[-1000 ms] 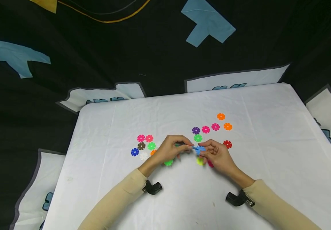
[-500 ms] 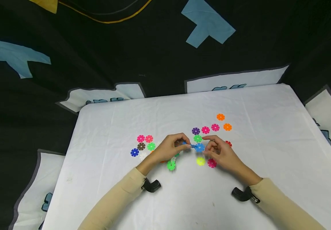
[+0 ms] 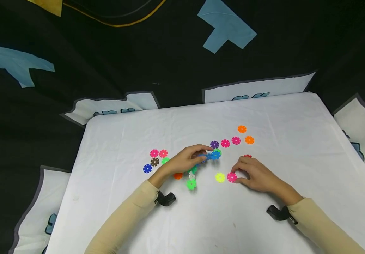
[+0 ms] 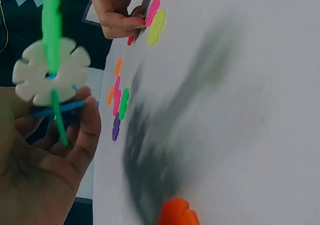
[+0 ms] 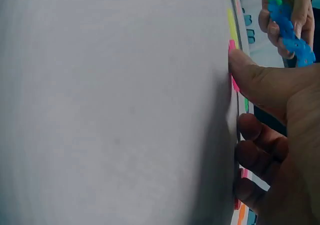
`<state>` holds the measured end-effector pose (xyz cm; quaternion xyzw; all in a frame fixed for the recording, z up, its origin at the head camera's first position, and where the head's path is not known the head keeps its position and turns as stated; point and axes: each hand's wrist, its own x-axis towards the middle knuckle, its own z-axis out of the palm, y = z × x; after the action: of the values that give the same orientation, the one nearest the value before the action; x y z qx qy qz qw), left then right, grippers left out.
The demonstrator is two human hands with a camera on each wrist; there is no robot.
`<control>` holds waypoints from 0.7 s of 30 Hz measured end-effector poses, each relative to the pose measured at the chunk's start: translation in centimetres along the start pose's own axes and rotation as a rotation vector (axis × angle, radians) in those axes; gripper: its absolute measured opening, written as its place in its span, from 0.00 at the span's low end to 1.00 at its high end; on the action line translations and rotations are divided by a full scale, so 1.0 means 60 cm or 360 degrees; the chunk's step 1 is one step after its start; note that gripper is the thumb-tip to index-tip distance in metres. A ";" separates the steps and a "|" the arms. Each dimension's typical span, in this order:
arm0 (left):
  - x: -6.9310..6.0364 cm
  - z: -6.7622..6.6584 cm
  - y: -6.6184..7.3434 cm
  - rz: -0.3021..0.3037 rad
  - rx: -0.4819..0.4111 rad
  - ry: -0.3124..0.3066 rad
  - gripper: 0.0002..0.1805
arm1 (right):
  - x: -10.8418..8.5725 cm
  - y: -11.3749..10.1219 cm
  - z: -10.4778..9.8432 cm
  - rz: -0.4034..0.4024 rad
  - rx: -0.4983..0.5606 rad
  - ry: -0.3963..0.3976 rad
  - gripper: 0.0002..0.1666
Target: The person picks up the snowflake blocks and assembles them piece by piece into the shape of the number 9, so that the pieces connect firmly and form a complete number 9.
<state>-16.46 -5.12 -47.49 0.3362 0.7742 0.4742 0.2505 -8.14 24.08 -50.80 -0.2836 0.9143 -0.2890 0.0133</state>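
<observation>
Mid-frame in the head view, the left hand (image 3: 182,162) is raised above the tabletop (image 3: 131,218), gripping a chain of joined discs (image 3: 215,155), with blue ones at its upper right and a green one at its lower end. The right hand (image 3: 260,173), angled in from the lower right, pinches a pink disc (image 3: 232,177) by its edges; whether that disc touches the tabletop is hard to tell. A yellow disc (image 3: 220,177) lies just left of it, and a red disc (image 3: 247,155) is partly hidden behind the right hand.

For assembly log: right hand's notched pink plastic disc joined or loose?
Loose: pink disc sits apart from multicoloured plastic chain in left hand.
</observation>
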 end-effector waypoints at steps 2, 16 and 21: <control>0.001 0.002 0.001 0.0004 0.0027 -0.0023 0.20 | 0.002 -0.001 0.002 -0.0002 0.0009 0.0006 0.18; 0.001 0.011 0.004 0.0008 0.0133 0.0017 0.21 | 0.016 -0.015 0.007 0.0107 0.0007 -0.0043 0.21; 0.001 0.012 0.002 0.0073 0.0189 0.0032 0.21 | 0.017 -0.016 0.006 0.0293 -0.0111 0.0084 0.20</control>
<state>-15.96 -4.63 -47.66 0.3634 0.7956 0.4362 0.2115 -8.44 22.67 -50.44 -0.1910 0.9460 -0.2618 0.0059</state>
